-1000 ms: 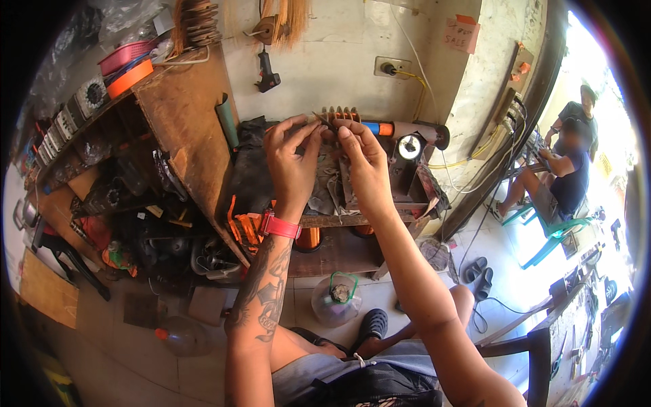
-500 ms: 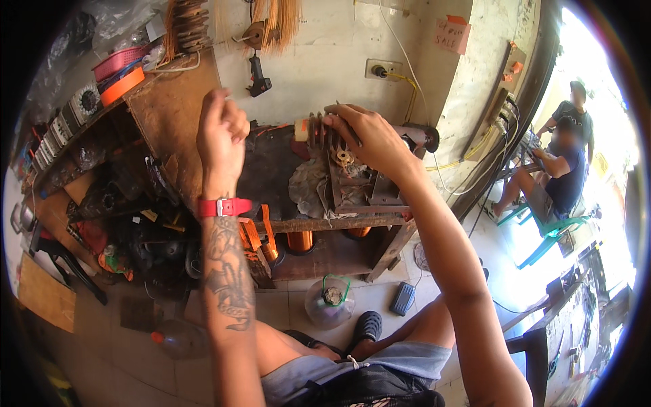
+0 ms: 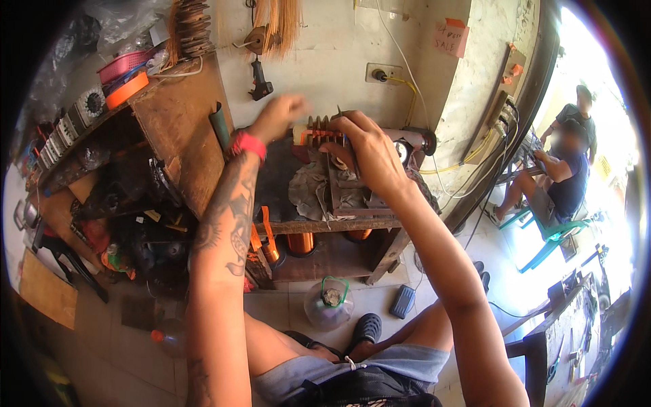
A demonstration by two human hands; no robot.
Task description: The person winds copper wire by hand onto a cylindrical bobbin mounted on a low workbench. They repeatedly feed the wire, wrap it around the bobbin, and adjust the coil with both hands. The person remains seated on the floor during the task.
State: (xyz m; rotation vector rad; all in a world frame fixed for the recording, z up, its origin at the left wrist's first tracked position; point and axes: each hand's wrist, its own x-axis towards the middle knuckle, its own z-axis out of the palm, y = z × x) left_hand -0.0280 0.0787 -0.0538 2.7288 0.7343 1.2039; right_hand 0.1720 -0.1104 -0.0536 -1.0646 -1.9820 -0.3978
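My right hand (image 3: 371,152) is closed round the right end of a grooved coil-winding former (image 3: 317,130), a row of dark discs on a bench-mounted winding machine. A thin dark rod sticks up beside its fingers. My left hand (image 3: 277,117), above a red watch strap (image 3: 248,145), hovers left of the former, a little apart from it. Its fingers look pinched together but are blurred at the tips; whatever is in them is too small to make out. A crumpled grey cloth (image 3: 306,183) lies on the bench (image 3: 274,197) below the former.
Copper wire spools (image 3: 300,243) stand under the bench. On the floor are a large clear jug (image 3: 329,303) and a black foot pedal (image 3: 403,301). A wooden cabinet (image 3: 178,115) rises at the left. Two people (image 3: 568,163) are outside at the right, one seated.
My left hand has swung right and slightly down, from over the bench's left side toward the former. My right hand has shifted a little and its fingers curl more round the former.
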